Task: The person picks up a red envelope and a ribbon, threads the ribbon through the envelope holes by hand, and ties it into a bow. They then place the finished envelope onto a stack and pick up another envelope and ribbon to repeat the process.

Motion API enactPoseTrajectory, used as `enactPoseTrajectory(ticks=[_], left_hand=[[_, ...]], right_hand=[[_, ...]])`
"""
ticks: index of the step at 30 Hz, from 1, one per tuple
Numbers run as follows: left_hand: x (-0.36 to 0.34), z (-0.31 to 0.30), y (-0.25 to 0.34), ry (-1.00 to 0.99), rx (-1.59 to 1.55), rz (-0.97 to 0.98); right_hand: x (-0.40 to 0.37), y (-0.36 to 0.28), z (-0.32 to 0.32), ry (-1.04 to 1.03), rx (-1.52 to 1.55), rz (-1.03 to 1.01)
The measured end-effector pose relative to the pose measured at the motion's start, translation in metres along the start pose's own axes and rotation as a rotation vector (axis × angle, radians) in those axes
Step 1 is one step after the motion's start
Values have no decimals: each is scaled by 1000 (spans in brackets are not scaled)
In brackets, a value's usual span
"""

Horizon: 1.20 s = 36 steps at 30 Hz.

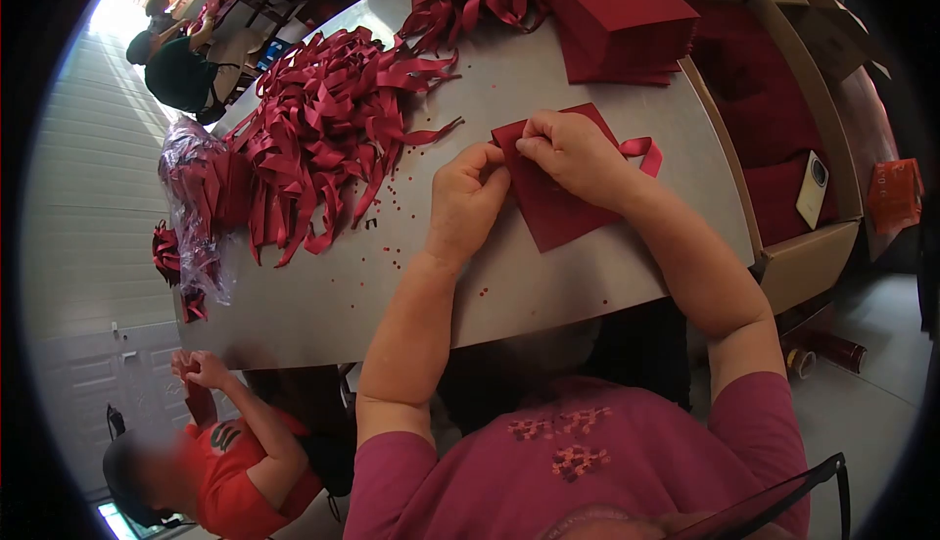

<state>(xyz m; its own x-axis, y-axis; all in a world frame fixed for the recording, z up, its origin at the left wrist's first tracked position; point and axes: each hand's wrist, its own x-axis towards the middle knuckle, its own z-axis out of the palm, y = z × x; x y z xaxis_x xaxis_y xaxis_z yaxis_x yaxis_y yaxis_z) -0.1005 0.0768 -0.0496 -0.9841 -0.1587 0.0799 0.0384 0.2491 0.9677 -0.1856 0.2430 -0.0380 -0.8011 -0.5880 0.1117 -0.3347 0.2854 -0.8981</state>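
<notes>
A flat dark red paper gift bag [548, 219] lies tilted on the table in front of me. A loop of red ribbon [643, 154] sticks out at its right side. My left hand [470, 192] is closed at the bag's upper left edge, with thumb and forefinger pinching it. Over the upper part of the bag, my right hand [573, 153] is closed in a pinch near the same edge. What its fingertips hold is too small or hidden to make out.
A large heap of red ribbons [323, 119] covers the table's left part, beside clear plastic wrap [201, 217]. Stacked red bags [627, 21] stand at the back. A cardboard box [808, 266] with a phone [813, 190] adjoins the right edge. A co-worker [259, 462] works at left.
</notes>
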Motion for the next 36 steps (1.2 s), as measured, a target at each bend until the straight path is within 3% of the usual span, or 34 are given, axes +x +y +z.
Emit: enactPoseTrajectory(ticks=[4,11,17,19,20,22,24,26,29,34,36], left_hand=[[-2,6,3,-9,-91,-61],[-1,4,0,42,-206,-68],[3,-4,-5,-1,-96,-24],[3,-6,2,-30,43,-9],[4,-7,4,-54,182,6],[5,-8,4,-85,155,-17],[7,-9,8,-122,129,-38],[8,-13,15,-192,364,105],[8,-26,17,-243,570,134],[14,-47,14,-224,597,35],[16,-48,6,-204,551,13]], right_hand=[[-4,-1,4,126,-210,-186],[-8,0,15,234,-287,-381],[-3,5,12,142,103,-77],[-2,-2,2,-54,311,107],[0,-7,-4,-52,311,107],[2,-18,-16,-155,392,309],[8,-9,-21,-165,333,326],[10,-2,-26,-174,274,344],[13,-2,-31,-268,278,382],[9,1,-38,-446,188,262],[5,-6,-48,-430,111,243]])
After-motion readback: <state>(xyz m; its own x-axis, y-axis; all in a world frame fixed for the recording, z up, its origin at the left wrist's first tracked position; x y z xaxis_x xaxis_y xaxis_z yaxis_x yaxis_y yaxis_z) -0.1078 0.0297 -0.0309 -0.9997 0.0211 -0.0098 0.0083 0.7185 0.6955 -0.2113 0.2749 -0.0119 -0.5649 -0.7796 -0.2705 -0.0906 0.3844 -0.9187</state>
